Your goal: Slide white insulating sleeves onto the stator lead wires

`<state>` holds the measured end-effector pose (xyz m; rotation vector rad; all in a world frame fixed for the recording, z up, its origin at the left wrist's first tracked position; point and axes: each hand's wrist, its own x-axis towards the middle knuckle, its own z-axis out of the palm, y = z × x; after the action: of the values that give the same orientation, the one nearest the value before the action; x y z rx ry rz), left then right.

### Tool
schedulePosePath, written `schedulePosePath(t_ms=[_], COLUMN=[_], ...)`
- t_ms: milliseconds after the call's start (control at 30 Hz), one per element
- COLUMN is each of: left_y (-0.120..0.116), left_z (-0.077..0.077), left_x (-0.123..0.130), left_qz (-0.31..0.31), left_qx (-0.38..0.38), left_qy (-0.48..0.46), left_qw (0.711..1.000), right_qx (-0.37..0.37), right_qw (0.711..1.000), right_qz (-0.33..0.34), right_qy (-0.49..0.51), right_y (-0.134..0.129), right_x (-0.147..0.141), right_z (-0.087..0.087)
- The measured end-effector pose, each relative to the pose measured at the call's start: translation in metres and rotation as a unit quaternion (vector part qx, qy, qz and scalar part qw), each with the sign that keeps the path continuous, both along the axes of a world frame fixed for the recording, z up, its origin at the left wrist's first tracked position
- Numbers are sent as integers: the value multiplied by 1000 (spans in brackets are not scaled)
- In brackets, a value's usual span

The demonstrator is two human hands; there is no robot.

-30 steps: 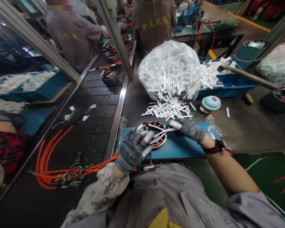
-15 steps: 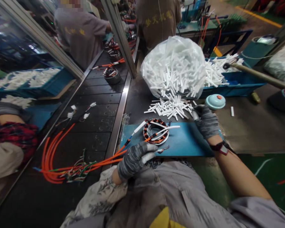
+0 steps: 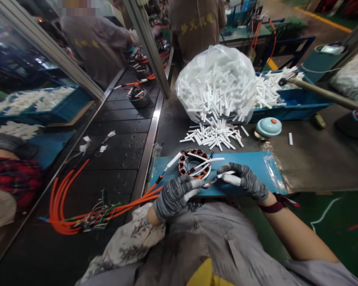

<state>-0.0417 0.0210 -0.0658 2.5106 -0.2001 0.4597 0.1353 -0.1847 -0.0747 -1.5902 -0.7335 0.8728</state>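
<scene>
My left hand (image 3: pixel 176 195), in a grey striped glove, is closed on a wire (image 3: pixel 209 184) whose bare end pokes out past the fingertips. My right hand (image 3: pixel 247 180), gloved too, pinches a short white sleeve (image 3: pixel 226 174) close to that wire end; whether they touch I cannot tell. Just beyond the hands, on a blue mat (image 3: pixel 258 163), lies a ring-shaped motor stator (image 3: pixel 183 163) with black and orange windings. White sleeves cover some of its leads. Orange cables (image 3: pixel 130 206) run from it leftward under my left hand.
Loose white sleeves (image 3: pixel 217 135) spill from a clear plastic bag (image 3: pixel 216 75). A light-blue lidded jar (image 3: pixel 268 128) and a blue bin (image 3: pixel 298 113) stand right of it. The black conveyor (image 3: pixel 116 174) on the left carries another stator (image 3: pixel 139 97). Co-workers (image 3: pixel 92 47) are beyond.
My right hand has come from beside the sleeve pile and jar to the wire end, now holding a white sleeve. My left hand has shifted slightly right with the wire.
</scene>
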Motion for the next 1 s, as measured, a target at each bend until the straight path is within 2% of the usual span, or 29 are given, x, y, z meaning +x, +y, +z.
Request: schedulePosePath(t_ms=[100,200,267,333,467,567,633,700,800,833,867,900,967,1000], left_y=[1,2,1,-1,-11,-19,-21,-21,-15,-13,-11,-10,-9,-9], left_z=[0,1,0,-4,-13,-17,-17,-18,-20,-21,-22,-23,-23,-23], left_x=[1,3,2,1,-3,-3,-2,-2,-2,-3,-3,-3,-3,-2], left_qz=[-10,-46,-65,-52,15,68,78,76,57,46,36,32,31,31], left_qx=[15,3,0,15,54,28,-1,-11,1,3,2,-3,-15,-19], left_qy=[-18,-32,-29,-23,-43,-75,-70,-69,-79,-84,-88,-95,-97,-95], left_qw=[1000,998,997,998,997,994,994,995,995,995,995,995,995,995], right_qx=[13,22,16,3,-49,-86,-83,-54,-13,-10,-13,-19,-39,-50], right_qw=[998,990,981,980,979,970,959,930,867,861,872,897,960,981], right_qz=[39,124,184,201,129,31,-19,-28,15,31,46,65,100,115], right_qy=[50,69,52,7,-149,-225,-271,-362,-499,-507,-488,-437,-257,-148], right_y=[1,4,6,7,5,3,2,1,-1,-2,-2,-1,4,8], right_x=[2,1,-2,-8,-24,-33,-35,-34,-31,-30,-29,-29,-30,-32], right_z=[-2,0,4,8,6,-1,-6,-9,-9,-8,-6,-4,-2,-2])
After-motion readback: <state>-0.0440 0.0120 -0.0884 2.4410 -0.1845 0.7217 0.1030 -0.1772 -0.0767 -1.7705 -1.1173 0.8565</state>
